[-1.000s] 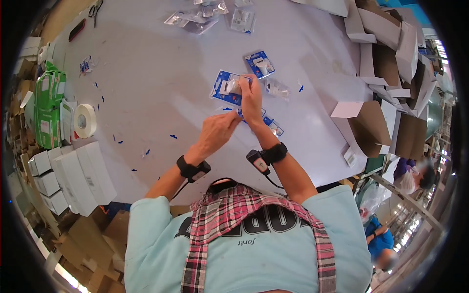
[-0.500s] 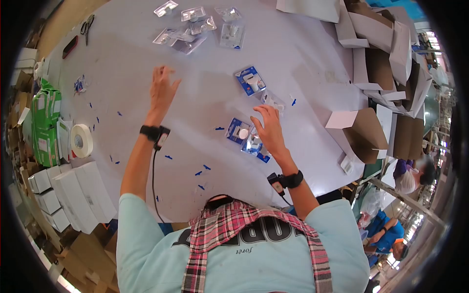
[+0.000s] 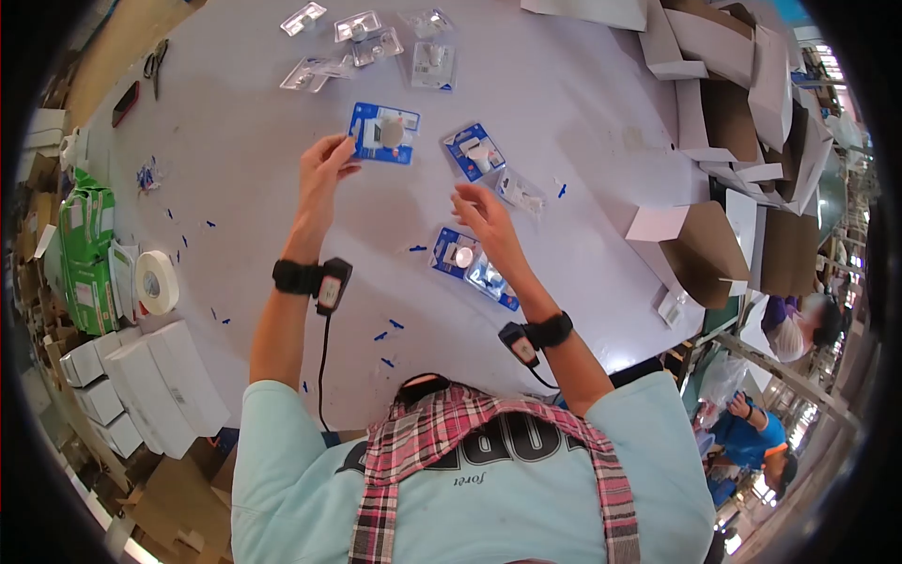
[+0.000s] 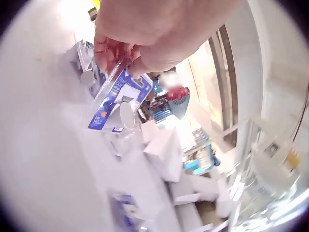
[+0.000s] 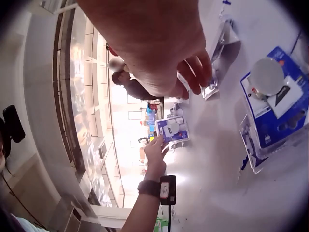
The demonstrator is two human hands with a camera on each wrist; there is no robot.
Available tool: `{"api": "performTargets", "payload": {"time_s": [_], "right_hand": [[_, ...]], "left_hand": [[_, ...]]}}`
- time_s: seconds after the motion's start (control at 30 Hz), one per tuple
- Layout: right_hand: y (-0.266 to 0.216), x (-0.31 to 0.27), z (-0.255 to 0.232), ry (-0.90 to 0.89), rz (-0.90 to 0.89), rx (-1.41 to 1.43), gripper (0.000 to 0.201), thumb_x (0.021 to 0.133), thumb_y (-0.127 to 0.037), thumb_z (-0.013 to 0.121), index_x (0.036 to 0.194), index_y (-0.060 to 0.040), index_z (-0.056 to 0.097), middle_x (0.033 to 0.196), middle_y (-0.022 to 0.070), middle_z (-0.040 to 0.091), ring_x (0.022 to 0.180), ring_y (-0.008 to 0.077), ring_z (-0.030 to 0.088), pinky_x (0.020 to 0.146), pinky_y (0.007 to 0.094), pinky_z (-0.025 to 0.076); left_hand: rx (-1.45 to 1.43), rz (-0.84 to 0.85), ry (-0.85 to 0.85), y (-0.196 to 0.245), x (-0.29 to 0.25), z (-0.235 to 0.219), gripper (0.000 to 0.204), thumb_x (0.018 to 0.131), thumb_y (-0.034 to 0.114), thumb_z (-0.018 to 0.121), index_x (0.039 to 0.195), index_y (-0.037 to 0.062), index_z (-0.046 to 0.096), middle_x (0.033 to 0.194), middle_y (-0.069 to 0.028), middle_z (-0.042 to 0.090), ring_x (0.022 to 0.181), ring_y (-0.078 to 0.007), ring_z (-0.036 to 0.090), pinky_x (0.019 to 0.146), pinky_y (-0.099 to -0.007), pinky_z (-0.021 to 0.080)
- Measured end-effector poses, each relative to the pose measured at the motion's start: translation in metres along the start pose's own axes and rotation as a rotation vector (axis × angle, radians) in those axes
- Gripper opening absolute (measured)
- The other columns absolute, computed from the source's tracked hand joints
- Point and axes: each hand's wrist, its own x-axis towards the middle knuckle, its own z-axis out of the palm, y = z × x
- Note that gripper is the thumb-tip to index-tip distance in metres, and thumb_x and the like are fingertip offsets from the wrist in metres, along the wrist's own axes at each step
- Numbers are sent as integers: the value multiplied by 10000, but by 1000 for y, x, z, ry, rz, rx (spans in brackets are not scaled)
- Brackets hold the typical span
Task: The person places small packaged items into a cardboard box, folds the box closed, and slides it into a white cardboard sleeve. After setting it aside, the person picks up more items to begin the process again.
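My left hand [image 3: 319, 183] pinches the near edge of a blister pack [image 3: 387, 133], a clear shell over a blue card with a round white piece inside. In the left wrist view this pack [image 4: 118, 104] hangs tilted from the fingertips. My right hand [image 3: 493, 230] has relaxed, spread fingers and holds nothing. Beneath and beside it lie a blue-carded pack [image 3: 451, 252] and a second pack [image 3: 489, 280] overlapping it. Farther out are another blue-carded pack [image 3: 474, 152] and a clear blister pack [image 3: 520, 191].
Several clear-backed blister packs [image 3: 376, 45] lie at the far side of the table [image 3: 564, 310]. Small blue scraps [image 3: 396, 324] are scattered about. Scissors [image 3: 155, 66], a tape roll [image 3: 157, 282] and white boxes [image 3: 160, 381] stand left; open cartons [image 3: 695, 249] crowd the right.
Both hands worked together on a pack in the middle, then parted. The left hand went out empty to the far left and now holds a blue-carded pack. The right hand shifted slightly left.
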Motion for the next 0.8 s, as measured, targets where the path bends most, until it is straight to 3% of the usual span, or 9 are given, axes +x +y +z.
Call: {"api": "performTargets", "payload": {"time_s": [0.1, 0.2, 0.33, 0.53, 0.63, 0.73, 0.8], "right_hand": [[-20, 4, 17, -64, 39, 282, 369, 954, -287, 483, 1199, -11, 496, 1039, 59, 596, 954, 135, 584, 823, 283, 474], [-30, 2, 23, -189, 105, 434, 361, 928, -300, 526, 1172, -34, 526, 1076, 68, 577, 937, 119, 574, 799, 244, 469], [-36, -14, 24, -202, 145, 531, 331, 930, -273, 514, 1148, -25, 535, 991, 42, 595, 871, 89, 574, 753, 224, 462], [-33, -24, 20, -203, 169, 516, 318, 916, -316, 532, 1053, -33, 576, 919, 29, 601, 780, 80, 549, 657, 219, 448], [-32, -24, -1, -264, 204, 328, 320, 888, -332, 575, 975, -25, 602, 878, 24, 593, 728, 82, 535, 609, 218, 436], [-26, -17, -40, -508, 301, -370, 359, 866, -314, 599, 1072, -21, 573, 951, 37, 593, 867, 133, 552, 743, 268, 451], [-15, -32, -52, -449, -37, -692, 383, 842, -294, 621, 1091, -9, 562, 1039, 75, 569, 975, 195, 517, 834, 296, 424]], "left_hand": [[-138, -126, -95, 6, -40, 7, 201, 873, 178, 605, 979, 8, 627, 869, -29, 627, 778, -105, 608, 712, -240, 496], [-181, -187, -201, 5, -69, 10, 184, 868, 165, 603, 977, 17, 625, 873, -28, 625, 802, -103, 604, 728, -248, 495], [-279, -261, -388, 11, -86, 3, 167, 886, 154, 569, 1011, 49, 607, 911, -8, 614, 853, -94, 588, 779, -256, 476], [-185, -352, -523, 9, -105, 6, 302, 851, 248, 621, 1029, 6, 587, 922, -32, 607, 854, -105, 589, 787, -260, 479], [176, -235, -613, 1, -94, -5, 391, 852, 312, 620, 1083, 1, 565, 956, -67, 604, 847, -121, 592, 783, -260, 476], [230, -176, -292, 4, -51, -24, 434, 857, 345, 611, 1118, 4, 547, 957, -93, 598, 859, -142, 594, 778, -279, 478], [279, -55, -129, -22, 8, -54, 458, 857, 336, 618, 1158, 5, 520, 959, -88, 593, 857, -152, 600, 774, -298, 479]]}}
